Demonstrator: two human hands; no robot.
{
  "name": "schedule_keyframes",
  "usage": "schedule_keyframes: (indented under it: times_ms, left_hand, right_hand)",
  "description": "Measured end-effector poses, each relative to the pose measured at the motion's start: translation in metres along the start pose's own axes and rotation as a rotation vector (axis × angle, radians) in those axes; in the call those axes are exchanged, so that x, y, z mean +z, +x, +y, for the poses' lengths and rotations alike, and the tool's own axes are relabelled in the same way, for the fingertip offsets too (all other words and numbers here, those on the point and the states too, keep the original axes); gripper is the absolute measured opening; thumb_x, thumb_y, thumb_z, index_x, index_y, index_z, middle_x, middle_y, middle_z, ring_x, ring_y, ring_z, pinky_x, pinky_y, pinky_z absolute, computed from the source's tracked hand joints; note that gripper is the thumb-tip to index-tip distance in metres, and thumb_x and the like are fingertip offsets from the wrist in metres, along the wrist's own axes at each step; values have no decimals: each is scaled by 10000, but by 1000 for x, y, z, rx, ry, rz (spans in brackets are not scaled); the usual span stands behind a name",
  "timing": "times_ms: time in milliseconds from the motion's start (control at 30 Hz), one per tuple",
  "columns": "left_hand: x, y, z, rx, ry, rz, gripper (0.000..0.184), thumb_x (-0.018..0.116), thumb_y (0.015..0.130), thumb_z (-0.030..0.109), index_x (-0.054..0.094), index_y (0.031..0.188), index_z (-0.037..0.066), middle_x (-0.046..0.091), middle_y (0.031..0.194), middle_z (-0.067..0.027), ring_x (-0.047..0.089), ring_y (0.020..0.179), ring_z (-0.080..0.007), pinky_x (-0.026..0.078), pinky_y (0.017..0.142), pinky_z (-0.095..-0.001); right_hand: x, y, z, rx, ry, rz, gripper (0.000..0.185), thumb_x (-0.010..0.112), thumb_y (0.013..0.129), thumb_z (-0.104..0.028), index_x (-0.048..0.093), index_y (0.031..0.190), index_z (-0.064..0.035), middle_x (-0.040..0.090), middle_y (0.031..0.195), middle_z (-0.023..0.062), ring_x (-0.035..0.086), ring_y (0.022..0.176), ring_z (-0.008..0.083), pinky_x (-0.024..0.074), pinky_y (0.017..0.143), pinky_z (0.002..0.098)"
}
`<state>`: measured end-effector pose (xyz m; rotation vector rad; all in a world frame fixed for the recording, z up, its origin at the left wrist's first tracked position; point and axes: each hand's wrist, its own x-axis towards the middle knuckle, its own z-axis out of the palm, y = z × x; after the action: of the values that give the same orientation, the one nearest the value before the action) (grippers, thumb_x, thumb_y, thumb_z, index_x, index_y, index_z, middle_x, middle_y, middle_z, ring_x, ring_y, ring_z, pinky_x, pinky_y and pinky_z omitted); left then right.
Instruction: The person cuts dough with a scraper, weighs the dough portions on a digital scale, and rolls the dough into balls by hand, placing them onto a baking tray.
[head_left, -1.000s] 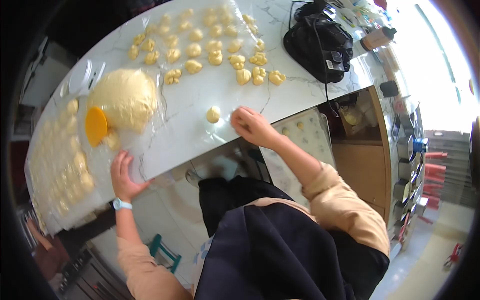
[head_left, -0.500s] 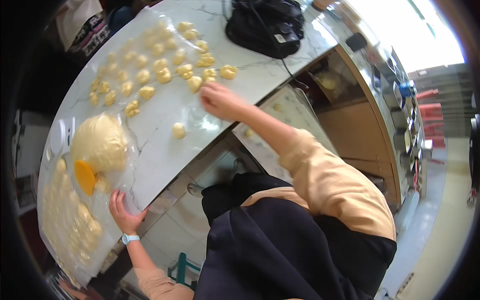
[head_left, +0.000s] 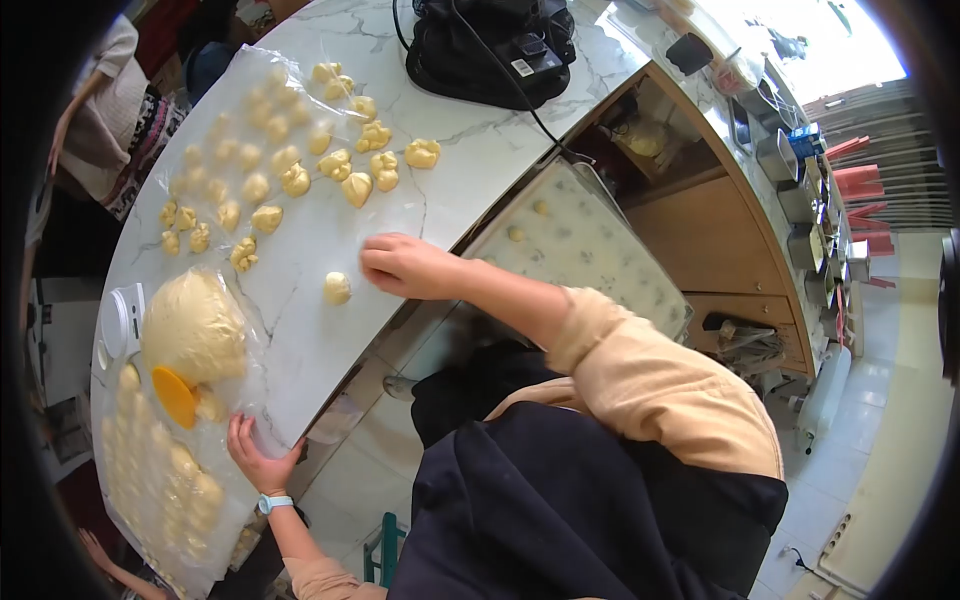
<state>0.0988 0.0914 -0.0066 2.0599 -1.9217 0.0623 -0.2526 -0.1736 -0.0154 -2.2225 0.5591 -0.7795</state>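
My right hand (head_left: 410, 265) is over the marble-patterned tabletop (head_left: 330, 365), its fingers curled and slightly blurred. Whatever may be under or inside them is hidden. Just beside it, apart from the fingertips, sits a smooth round dough ball (head_left: 337, 289). Farther off lie several rough dough pieces (head_left: 357, 189), some under a clear plastic sheet (head_left: 265, 65). My left hand (head_left: 262, 455), with a watch at the wrist, rests open on the table's edge. Near it are a large dough mass (head_left: 197, 325), an orange scraper (head_left: 175, 397) and a small dough lump (head_left: 210, 405).
Plastic covers rows of shaped dough (head_left: 165, 480) at the lower left. A white scale (head_left: 123, 320) stands behind the large dough. A black bag (head_left: 490, 50) lies at the far end. Below the table edge is a tray (head_left: 580, 240) with a few dough balls.
My right hand has moved from the rough dough pieces toward me, to beside the smooth ball. My left hand stays at the table edge. The view has shifted slightly.
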Motion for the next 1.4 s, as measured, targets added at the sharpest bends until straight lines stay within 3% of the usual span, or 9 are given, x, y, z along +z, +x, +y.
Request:
schedule_keyframes:
  times_ms: [567,667,767,867,1000,1067,1267,1333,1400]
  left_hand:
    - [-2,2,-1,-5,-32,-26,840,879,501,358,497,1196,81,492,1307,-160,452,1219,-368,361,1029,-474]
    - [-3,3,3,-25,-30,-25,851,886,473,337,498,1190,94,496,1305,-149,456,1214,-363,362,1024,-471]
    - [-4,1,-3,-20,-21,-28,859,890,458,328,496,1188,103,496,1307,-143,457,1211,-362,362,1021,-469]
    - [-4,-3,-4,-25,-18,-52,862,890,461,335,493,1191,103,495,1309,-142,455,1213,-361,358,1021,-470]
    - [-1,-1,-1,-12,3,-43,860,882,486,346,480,1204,96,481,1318,-149,442,1220,-371,350,1020,-482]
    - [-1,-1,-4,10,3,-51,851,871,513,351,469,1215,86,462,1327,-162,429,1223,-385,344,1020,-493]
    - [2,-1,-6,25,44,-106,880,856,549,385,427,1243,56,427,1331,-205,402,1231,-413,326,1032,-517]
    - [3,-4,-9,10,81,-128,902,852,557,402,407,1257,47,415,1333,-218,392,1235,-422,321,1033,-528]
    - [4,-7,-12,12,106,-156,928,827,589,459,374,1278,33,381,1344,-247,375,1243,-440,318,1032,-541]
  right_hand:
    - [-17,23,25,89,-99,184,82,578,815,-15,498,805,-31,522,865,107,524,830,322,459,723,382]
    - [4,15,7,113,-4,46,109,611,817,-42,532,893,-48,557,917,100,549,875,299,474,762,368]
    - [-16,-18,-9,261,2,336,296,666,812,-96,559,1088,-70,603,1013,90,578,931,263,486,817,357]
    - [-37,-21,-16,390,-17,199,542,719,755,-103,510,1254,-79,617,1063,124,552,1082,301,452,928,394]
    - [-48,-38,-28,375,210,126,569,723,785,-65,497,1307,-65,621,1057,99,608,988,177,498,885,299]
    - [-45,-84,-33,505,801,168,478,665,843,-39,516,1297,-20,604,1137,72,575,1076,145,469,948,303]
    - [-17,-291,145,1244,919,446,359,483,857,-72,608,1185,3,605,1148,94,580,1049,168,476,905,279]
    - [-64,-282,179,1440,591,718,344,581,806,-132,634,1113,14,628,983,81,566,868,176,469,783,304]
    - [-72,-304,263,1297,190,920,386,654,774,-182,617,1124,-23,671,927,118,633,872,213,489,794,325]
